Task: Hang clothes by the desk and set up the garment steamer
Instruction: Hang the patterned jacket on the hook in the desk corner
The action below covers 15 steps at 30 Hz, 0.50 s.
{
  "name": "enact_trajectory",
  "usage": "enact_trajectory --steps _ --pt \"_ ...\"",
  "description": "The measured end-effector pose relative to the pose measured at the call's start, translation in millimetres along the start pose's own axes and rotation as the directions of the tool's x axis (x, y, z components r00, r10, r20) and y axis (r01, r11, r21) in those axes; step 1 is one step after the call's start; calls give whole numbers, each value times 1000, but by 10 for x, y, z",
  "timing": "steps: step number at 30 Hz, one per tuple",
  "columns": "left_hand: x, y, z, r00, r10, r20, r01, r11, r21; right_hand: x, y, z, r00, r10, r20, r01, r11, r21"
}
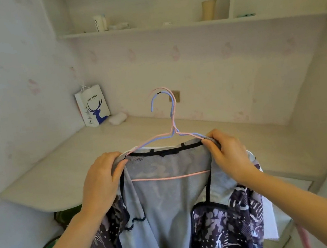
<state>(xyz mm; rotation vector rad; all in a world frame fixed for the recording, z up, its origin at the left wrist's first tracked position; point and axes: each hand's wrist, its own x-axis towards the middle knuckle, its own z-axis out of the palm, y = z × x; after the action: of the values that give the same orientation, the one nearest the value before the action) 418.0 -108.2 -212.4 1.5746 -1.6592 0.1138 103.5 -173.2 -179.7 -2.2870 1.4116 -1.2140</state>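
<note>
Item: patterned jacket (167,209), grey mesh lining facing the viewer, front open, hung on two wire hangers held together; the pink hanger (171,177) shows its lower bar across the lining, the blue hanger (156,103) shows chiefly its hook, both hooks upright above the collar; a white garment edge (269,231) peeks out behind the jacket's right side, its extent unclear.

Left hand (101,181): fingers curled over the jacket's left shoulder, its grip pinching fabric at the hanger's end; judged to be seating the shoulder on the wire so it does not slide off.

Right hand (227,154): fingers curled over the jacket's right shoulder, its grip pinching fabric and wire together; judged to steady the paired hangers while the collar is squared.

Position: jacket held in the air in front of the bench (59,172), above its near edge, not touching it.

Beyond the jacket, on the bench: paper bag (92,108) with a blue deer print, leaning in the far left corner; small white pouch (117,118) just beside the bag; wall socket (177,96) directly behind the hooks.

Above the jacket: shelf (143,28) carrying cups and small items, a likely ledge for the hooks.

Steamer: not in view; hanging step judged unfinished, hooks not yet caught on anything.
</note>
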Motion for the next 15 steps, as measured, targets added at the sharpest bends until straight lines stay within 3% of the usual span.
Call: enact_trajectory --steps 7,15 --pt "528 -337 135 977 -11 -214 65 967 246 813 205 587 995 -58 77 50 994 101" --pt "1014 -860 57 959 -77 -273 163 936 311 1584 167 1315 983 -117 138 91 979 184"
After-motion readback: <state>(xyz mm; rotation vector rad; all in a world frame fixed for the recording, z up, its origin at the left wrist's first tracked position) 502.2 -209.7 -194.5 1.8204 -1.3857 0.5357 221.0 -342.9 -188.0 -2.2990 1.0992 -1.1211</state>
